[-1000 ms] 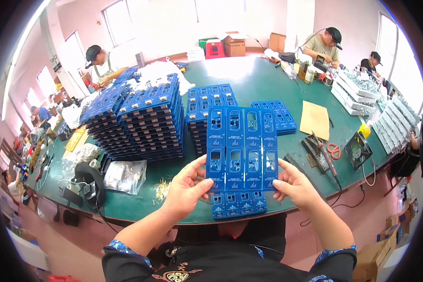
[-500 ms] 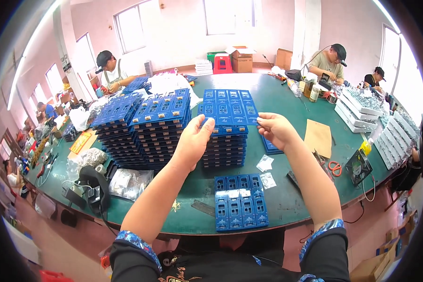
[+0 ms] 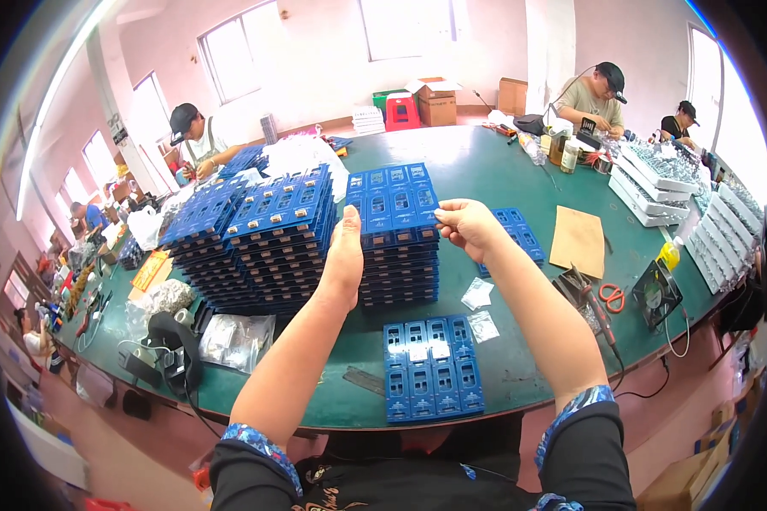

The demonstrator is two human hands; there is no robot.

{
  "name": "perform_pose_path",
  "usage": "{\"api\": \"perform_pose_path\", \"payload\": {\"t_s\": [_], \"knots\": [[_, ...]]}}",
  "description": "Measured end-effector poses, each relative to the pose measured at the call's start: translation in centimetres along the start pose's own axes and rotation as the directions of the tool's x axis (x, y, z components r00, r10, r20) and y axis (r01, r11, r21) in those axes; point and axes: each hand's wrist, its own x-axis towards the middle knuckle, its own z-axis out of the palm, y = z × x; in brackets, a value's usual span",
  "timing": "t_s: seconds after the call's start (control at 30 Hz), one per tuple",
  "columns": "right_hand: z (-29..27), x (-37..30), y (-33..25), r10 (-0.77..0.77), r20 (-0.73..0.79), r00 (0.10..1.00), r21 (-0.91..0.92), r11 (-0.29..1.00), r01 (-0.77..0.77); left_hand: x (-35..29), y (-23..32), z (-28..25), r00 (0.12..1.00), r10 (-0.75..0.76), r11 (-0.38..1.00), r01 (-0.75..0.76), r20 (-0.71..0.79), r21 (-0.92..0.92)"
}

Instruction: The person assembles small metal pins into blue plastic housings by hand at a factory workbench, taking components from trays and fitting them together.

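Against the left side of the middle stack of blue boards, our left hand stands edge-on, thumb up; we cannot tell whether its hidden fingers grip anything. At the stack's front right corner, our right hand has its fingertips drawn together, but we cannot tell whether they pinch the top board, which lies flat on the stack. Left of the stack we have taller piles; right of it, a low pile and a brown sheet. Nearer us than the stack, more blue boards lie on the green tabletop.
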Motion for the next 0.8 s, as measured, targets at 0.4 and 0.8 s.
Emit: {"api": "perform_pose_path", "payload": {"t_s": [0.4,0.8], "knots": [[0.4,0.3,1.1,0.003,-0.006,1.000,-0.085,0.996,-0.004,1.4,-2.3,-1.8,0.997,-0.023,0.994,0.031,0.074,-0.107],[0.8,-0.2,0.6,-0.002,-0.014,1.000,-0.149,0.989,0.000,1.1,-1.9,-2.0,0.999,0.025,0.999,-0.024,0.036,-0.029]]}}
